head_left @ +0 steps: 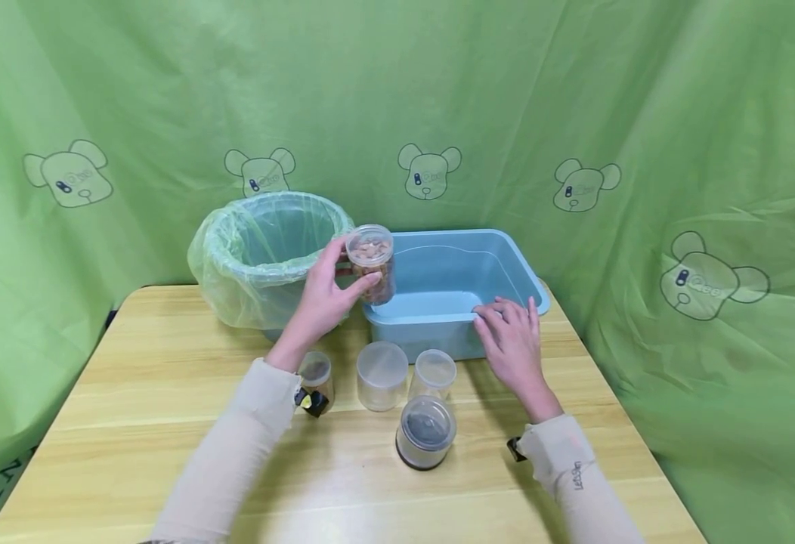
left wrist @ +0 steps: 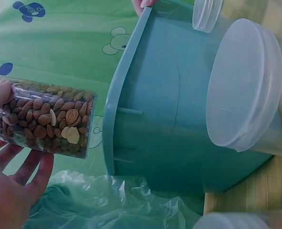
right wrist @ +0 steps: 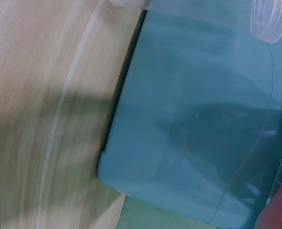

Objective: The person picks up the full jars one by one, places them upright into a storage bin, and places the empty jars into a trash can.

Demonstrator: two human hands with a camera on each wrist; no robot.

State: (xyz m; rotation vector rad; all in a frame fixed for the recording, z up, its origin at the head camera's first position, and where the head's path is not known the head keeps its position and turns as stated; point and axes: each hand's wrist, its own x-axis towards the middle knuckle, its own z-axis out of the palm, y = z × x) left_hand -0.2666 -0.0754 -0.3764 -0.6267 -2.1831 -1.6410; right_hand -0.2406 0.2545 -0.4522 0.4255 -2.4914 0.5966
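The left sleeve and right sleeve lie nearest the head camera, reaching over the wooden desk. The left hand grips the nut jar, thumb on the near side and fingers behind. The jar is raised near the desk's far edge, between the lined bin and the blue tub, which stands toward the far right corner. The right hand holds the tub's near rim, fingers bent over it.

Handling: grip the jar around its body; the smooth wall may slip under a light hold. Carry it close to upright. Steady the rim with light pressure, as the tub could slide. Give the left wrist clearance over the small jar and the wide clear container; contact could topple either.
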